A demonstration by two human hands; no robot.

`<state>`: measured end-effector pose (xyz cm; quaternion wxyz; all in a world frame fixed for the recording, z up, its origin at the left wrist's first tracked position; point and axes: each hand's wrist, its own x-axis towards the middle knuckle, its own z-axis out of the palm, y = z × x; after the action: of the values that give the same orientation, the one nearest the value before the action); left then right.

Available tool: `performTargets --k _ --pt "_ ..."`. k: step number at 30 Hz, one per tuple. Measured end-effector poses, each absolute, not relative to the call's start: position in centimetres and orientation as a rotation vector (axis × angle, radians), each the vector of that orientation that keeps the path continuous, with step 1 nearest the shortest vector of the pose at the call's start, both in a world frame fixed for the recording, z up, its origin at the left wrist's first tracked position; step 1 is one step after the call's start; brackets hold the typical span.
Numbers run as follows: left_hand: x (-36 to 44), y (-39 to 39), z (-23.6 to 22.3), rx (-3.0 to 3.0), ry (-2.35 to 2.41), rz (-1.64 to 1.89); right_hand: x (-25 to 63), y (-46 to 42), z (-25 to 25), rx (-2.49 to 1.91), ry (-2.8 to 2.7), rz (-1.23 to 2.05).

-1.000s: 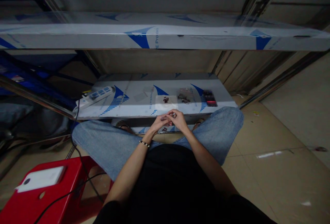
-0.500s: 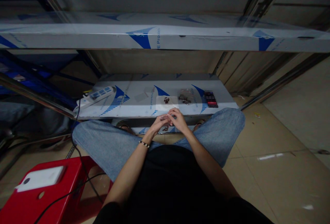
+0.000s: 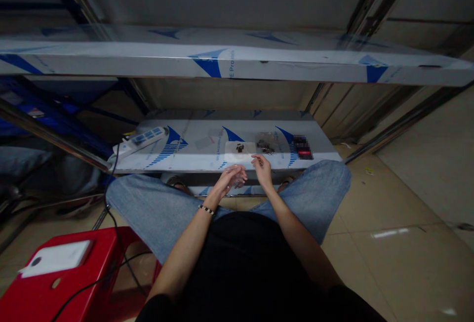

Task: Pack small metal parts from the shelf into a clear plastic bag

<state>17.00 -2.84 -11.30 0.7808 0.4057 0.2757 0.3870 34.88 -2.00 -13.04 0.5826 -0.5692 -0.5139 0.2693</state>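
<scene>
Because everything here sits in relation to the lower steel shelf (image 3: 192, 163), wrapped in blue-printed protective film, it reads best from the left. Below the shelf and well to its left stands a red plastic stool (image 3: 62, 287) with a white pad (image 3: 55, 258) lying on top. A black cable (image 3: 113, 208) runs up past the stool to a white power strip (image 3: 142, 139), which lies on the shelf's left end. The person's left knee, in light-blue jeans (image 3: 148, 208), reaches just under the shelf's front edge.

The left hand (image 3: 229, 181), with a beaded bracelet (image 3: 206, 209) at the wrist, is cupped and curled just in front of that edge. Something small and pale may lie at the fingertips, but it is too small to tell. Just beside it, the right hand (image 3: 262, 171) is raised and apart from the left, its fingers loosely drawn together; whether they pinch anything cannot be told.

Directly beyond the hands, on the shelf, lies a white card (image 3: 240, 153) with small dark pieces on it. To its right is a clear plastic bag (image 3: 266, 144) of dark parts, then a blurred dark-and-red object (image 3: 302, 147).
</scene>
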Motion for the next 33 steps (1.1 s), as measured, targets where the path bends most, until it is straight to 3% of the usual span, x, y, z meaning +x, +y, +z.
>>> performTargets --k 13,24,33 --pt "16.7 -3.0 -11.4 0.872 0.642 0.897 34.1 9.0 -15.1 -1.732 -1.688 0.417" --pt "16.5 -2.9 -11.1 0.767 0.612 0.949 34.6 8.8 -15.7 -1.740 -1.693 0.347" --pt "16.5 -2.9 -11.3 0.903 0.694 0.872 34.4 5.7 -11.9 -1.548 -1.473 0.457"
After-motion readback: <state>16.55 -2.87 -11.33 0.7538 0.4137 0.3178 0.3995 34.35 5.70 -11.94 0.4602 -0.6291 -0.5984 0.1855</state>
